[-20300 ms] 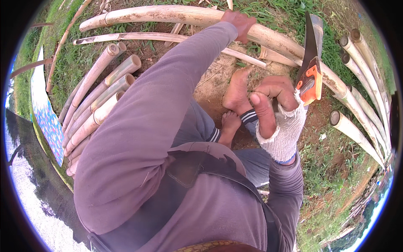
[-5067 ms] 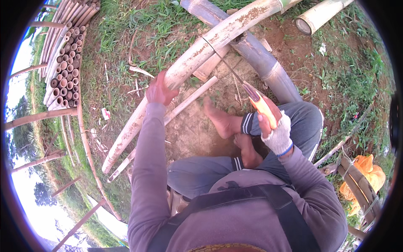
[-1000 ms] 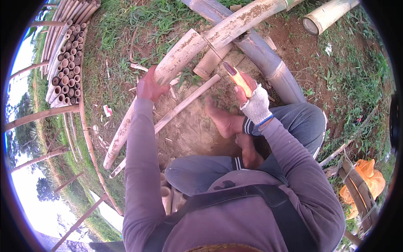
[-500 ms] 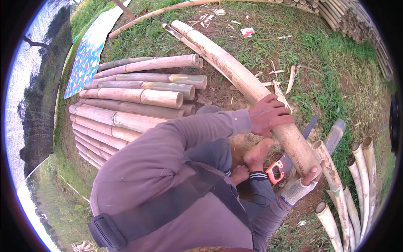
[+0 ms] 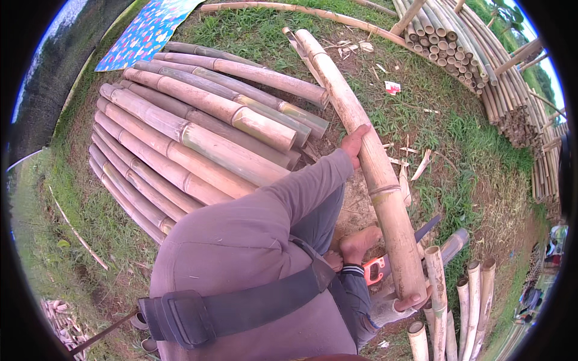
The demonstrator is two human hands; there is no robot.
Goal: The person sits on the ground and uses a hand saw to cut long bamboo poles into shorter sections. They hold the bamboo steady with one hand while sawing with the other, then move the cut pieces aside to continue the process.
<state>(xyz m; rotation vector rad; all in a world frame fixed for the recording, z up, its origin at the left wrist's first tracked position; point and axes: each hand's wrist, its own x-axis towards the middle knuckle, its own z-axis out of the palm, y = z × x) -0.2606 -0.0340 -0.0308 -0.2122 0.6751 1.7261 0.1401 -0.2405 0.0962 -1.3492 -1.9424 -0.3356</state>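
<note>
Outdoor ground of patchy green grass and bare brown soil forms the work area, strewn with pale bamboo chips.

1. Main piece. One long, thick, tan bamboo pole lies diagonally across the ground, running from the upper centre down to the lower right. Its near end sits at the person's right side.

2. Left hand. It reaches out along a grey sleeve and rests against the left flank of the pole about midway along it, fingers laid on the surface. Whether the fingers wrap fully around cannot be told from this view.

3. Right hand. It wears a whitish work glove and is closed under the near end of the pole, with fingertips showing around the pole's lower edge.

4. Tool. A handsaw with an orange handle lies on the soil just beside the pole's near end, close to the person's bare foot. Its dark blade passes behind the pole and shows again on the right.

5. Surroundings. A stack of cut tan and green bamboo sections lies to the left. A large bundle of thinner bamboo poles is piled at the upper right. Several short upright bamboo pieces stand at the lower right. A blue patterned sheet lies at the upper left.
</note>
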